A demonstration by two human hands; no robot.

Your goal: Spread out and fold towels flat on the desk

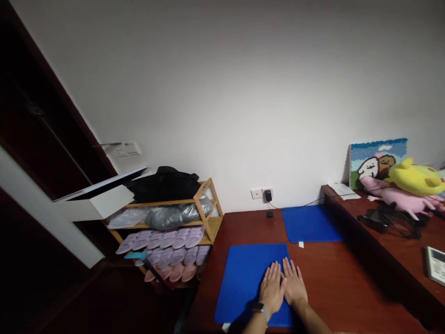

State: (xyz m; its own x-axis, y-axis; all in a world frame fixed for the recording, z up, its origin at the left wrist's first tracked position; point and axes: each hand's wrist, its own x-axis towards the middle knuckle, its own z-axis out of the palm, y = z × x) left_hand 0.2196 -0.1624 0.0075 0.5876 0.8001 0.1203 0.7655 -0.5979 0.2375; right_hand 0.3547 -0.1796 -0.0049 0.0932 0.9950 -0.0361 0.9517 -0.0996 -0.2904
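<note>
Flat on the near blue mat [243,273] lies my left hand [273,288], palm down with its fingers stretched out. A watch is on that wrist. Beside it, my right hand [295,284] rests palm down at the mat's right edge, partly over the brown desk [330,273]. The two thumbs meet or overlap. Neither hand holds anything. A small white tag [225,327] sticks out at the mat's lower left corner.
Farther back lies a second blue mat [309,224]. A charger [268,195] with a cable is plugged into the wall. On the raised right side are plush toys [399,195], black cables [385,222] and a picture [378,155]. A slipper rack [210,218] stands left.
</note>
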